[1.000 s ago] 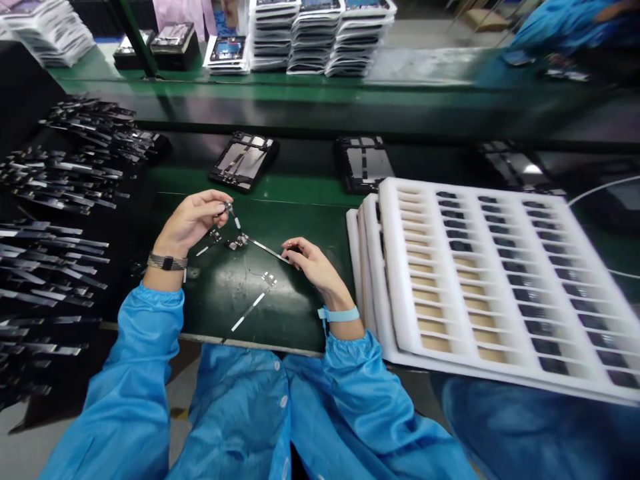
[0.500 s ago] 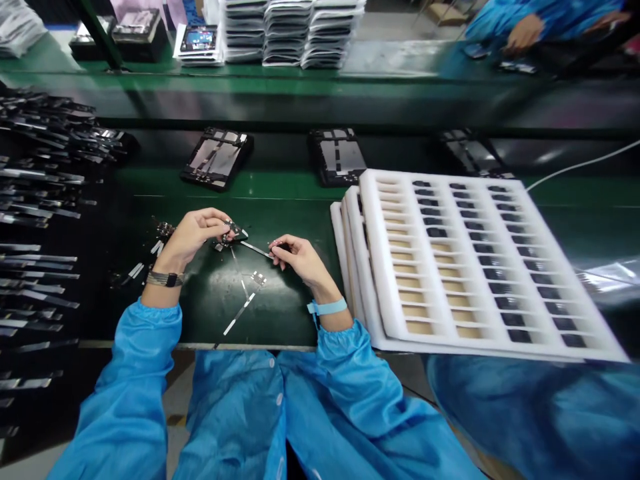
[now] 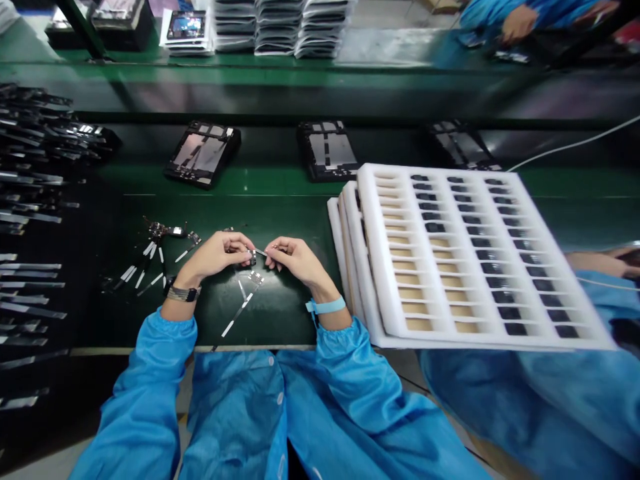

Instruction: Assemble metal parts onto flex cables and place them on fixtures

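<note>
My left hand (image 3: 216, 255) and my right hand (image 3: 293, 257) meet over the green mat (image 3: 280, 307), both pinched on one small flex cable part (image 3: 254, 254) held between them. Just below the hands another flex cable (image 3: 245, 303) with a white strip lies flat on the mat. A small bunch of similar cables (image 3: 153, 250) lies to the left of my left hand. Both arms wear blue sleeves, with a watch on the left wrist and a blue strap on the right.
White foam trays (image 3: 380, 267) with slots of small dark parts are stacked at the right. Black frames (image 3: 203, 153) (image 3: 327, 150) ride on the belt behind. Rows of dark strips (image 3: 30, 200) cover the left side. Another person's blue sleeve (image 3: 610, 293) shows at far right.
My hands have come closer together, and the left hand moved right and down toward the right hand. The view has shifted, uncovering the bunch of cables at the left.
</note>
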Demonstrator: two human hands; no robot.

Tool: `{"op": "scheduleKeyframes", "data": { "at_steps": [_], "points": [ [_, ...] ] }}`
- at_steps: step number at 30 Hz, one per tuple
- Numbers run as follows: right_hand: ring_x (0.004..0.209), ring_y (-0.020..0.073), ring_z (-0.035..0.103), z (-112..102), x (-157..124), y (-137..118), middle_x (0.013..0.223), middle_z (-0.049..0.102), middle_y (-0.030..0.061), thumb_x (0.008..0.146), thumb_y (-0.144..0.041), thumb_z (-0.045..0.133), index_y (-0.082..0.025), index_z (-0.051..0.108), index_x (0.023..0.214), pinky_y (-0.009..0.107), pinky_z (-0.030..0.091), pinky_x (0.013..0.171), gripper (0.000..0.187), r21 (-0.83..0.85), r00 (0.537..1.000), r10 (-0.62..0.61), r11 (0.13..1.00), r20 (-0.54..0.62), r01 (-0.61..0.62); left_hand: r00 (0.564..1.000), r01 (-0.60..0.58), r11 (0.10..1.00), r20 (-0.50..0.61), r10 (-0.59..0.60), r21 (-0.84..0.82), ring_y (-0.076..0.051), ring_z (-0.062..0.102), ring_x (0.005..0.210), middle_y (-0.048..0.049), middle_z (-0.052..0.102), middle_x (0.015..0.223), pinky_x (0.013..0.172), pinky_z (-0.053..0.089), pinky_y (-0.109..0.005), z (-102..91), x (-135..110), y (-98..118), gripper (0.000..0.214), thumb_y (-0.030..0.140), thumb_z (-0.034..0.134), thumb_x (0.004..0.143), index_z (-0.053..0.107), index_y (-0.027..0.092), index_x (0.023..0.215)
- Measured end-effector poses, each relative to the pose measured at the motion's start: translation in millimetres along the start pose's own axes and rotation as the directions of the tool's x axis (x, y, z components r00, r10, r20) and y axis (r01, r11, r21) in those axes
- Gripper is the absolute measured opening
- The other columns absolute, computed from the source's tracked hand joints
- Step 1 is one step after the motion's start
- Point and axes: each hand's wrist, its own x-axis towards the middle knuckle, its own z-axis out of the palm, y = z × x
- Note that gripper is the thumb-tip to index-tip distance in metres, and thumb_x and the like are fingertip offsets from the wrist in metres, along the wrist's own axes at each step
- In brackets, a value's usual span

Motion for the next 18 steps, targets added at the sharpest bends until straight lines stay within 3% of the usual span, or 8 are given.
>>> {"op": "scheduleKeyframes", "data": {
  "at_steps": [7,18],
  "points": [
    [0.076,0.0193,0.075,4,-3,3,0.083,0.08,0.0087,0.087,-0.052,0.082,-0.017,0.072,0.092,0.026,0.055,0.06,0.038,-0.065,0.998,0.014,0.998,0.063,-0.01,0.996,-0.077,0.991,-0.041,0.082,0.112,-0.019,0.073,0.078,-0.0074,0.081,0.085,0.074,0.056,-0.031,4.8,4,-7,0.025,0.035,0.082,0.085,0.083,0.015,0.1],
    [0.071,0.0161,0.073,10,-3,7,0.086,0.08,0.008,0.088,-0.052,0.081,-0.017,0.072,0.092,0.023,0.053,0.057,0.037,-0.097,0.998,0.033,0.995,0.061,-0.027,0.994,-0.051,0.993,-0.088,0.061,0.109,-0.019,0.074,0.076,-0.0075,0.081,0.083,0.073,0.056,-0.03,11.7,4,-8,0.022,0.033,0.081,0.085,0.083,0.016,0.098]
  ]
}}
